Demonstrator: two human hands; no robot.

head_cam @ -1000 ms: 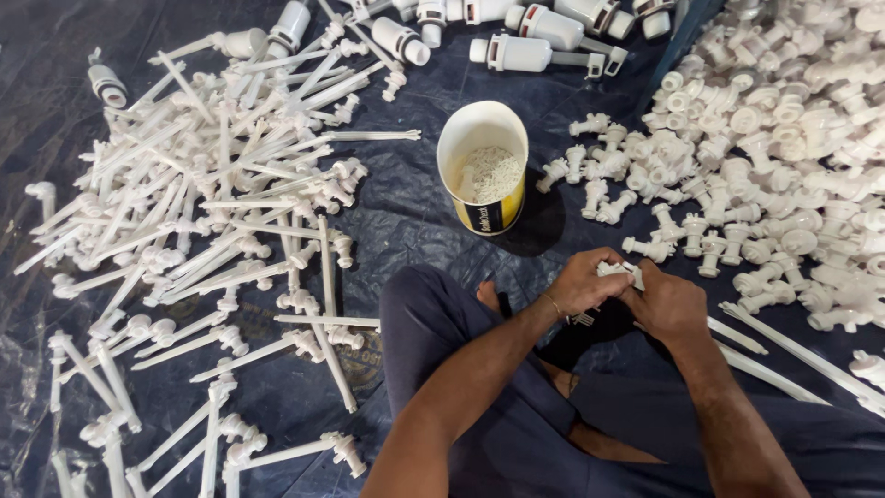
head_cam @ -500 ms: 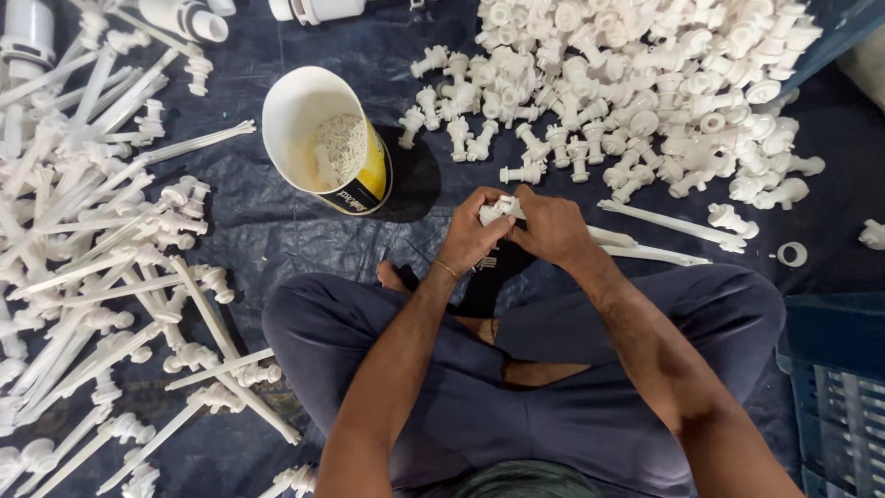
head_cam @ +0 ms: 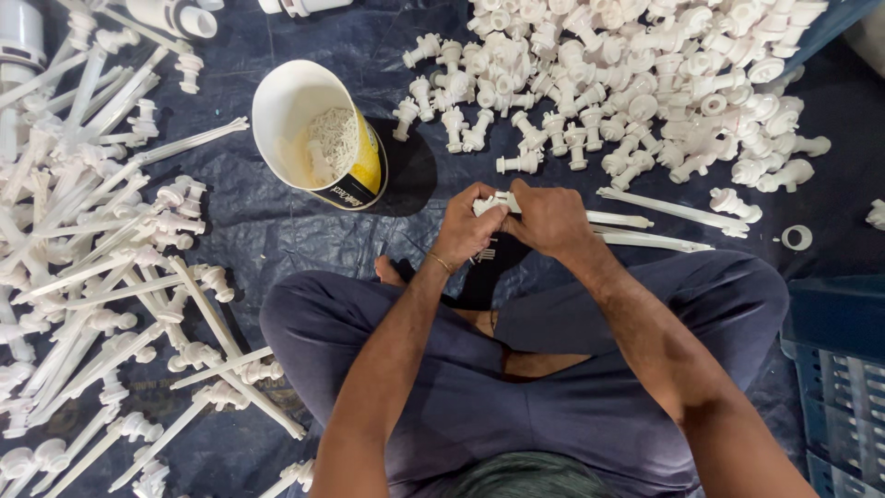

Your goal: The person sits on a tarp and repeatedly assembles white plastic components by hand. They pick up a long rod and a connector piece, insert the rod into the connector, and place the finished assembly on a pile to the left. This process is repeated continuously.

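Note:
My left hand (head_cam: 468, 229) and my right hand (head_cam: 551, 218) meet above my crossed legs, both closed around one small white plastic fitting (head_cam: 501, 201). Only its top shows between the fingers. A white bucket (head_cam: 288, 103) with a yellow and black side stands just up and left of my hands, with small white bits inside. A big heap of white valve-like fittings (head_cam: 645, 83) lies beyond my hands. Two thin white stems (head_cam: 678, 210) rest on the sheet right of my right hand.
I sit cross-legged on a dark plastic sheet (head_cam: 277, 231). A wide pile of assembled white stems with fittings (head_cam: 101, 258) covers the left side. A white ring (head_cam: 796, 237) lies at far right. A blue crate (head_cam: 843, 387) stands at the lower right.
The view has swung right, so the bucket and left pile slid leftward in frame. My hands stay together on the fitting over my lap.

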